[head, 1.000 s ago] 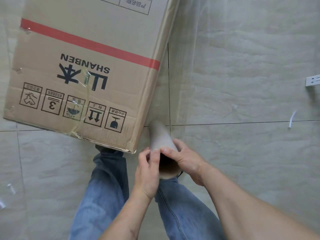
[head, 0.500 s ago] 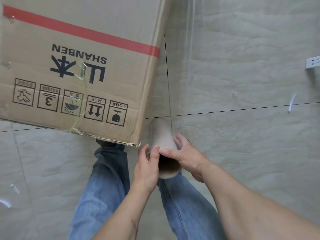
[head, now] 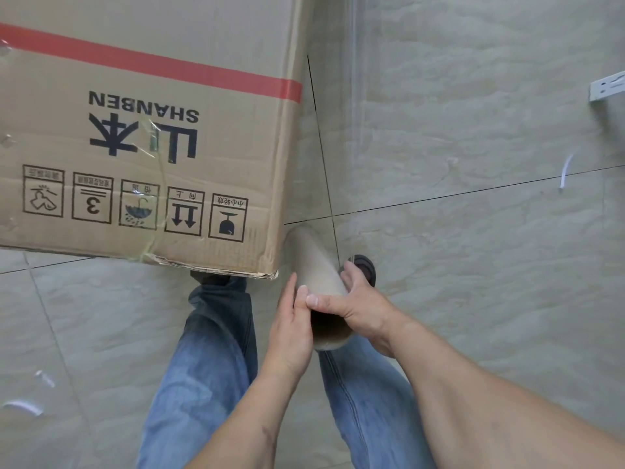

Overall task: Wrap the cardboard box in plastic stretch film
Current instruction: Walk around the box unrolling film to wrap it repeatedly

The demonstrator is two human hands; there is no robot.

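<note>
A big cardboard box (head: pixel 142 130) with a red stripe and upside-down black print fills the upper left, standing on the tiled floor. Just right of its near corner I hold a stretch film roll (head: pixel 316 275) on a brown cardboard core, upright and tilted, its open end toward me. My left hand (head: pixel 291 330) lies along the core's left side with the thumb on the rim. My right hand (head: pixel 358 306) grips the core from the right, thumb over the rim. A clear sheet of film (head: pixel 338 130) runs up from the roll along the box's right side.
Grey floor tiles (head: pixel 473 265) lie all around. My jeans-clad legs (head: pixel 209 360) and a dark shoe (head: pixel 367 267) stand below the box corner. A white bracket (head: pixel 607 91) and a white scrap (head: pixel 565 170) lie at the right; more scraps (head: pixel 23 407) lie at the lower left.
The box has shifted left and down in view as I moved along it. Both hands keep the same hold on the roll, which stays by the box's corner.
</note>
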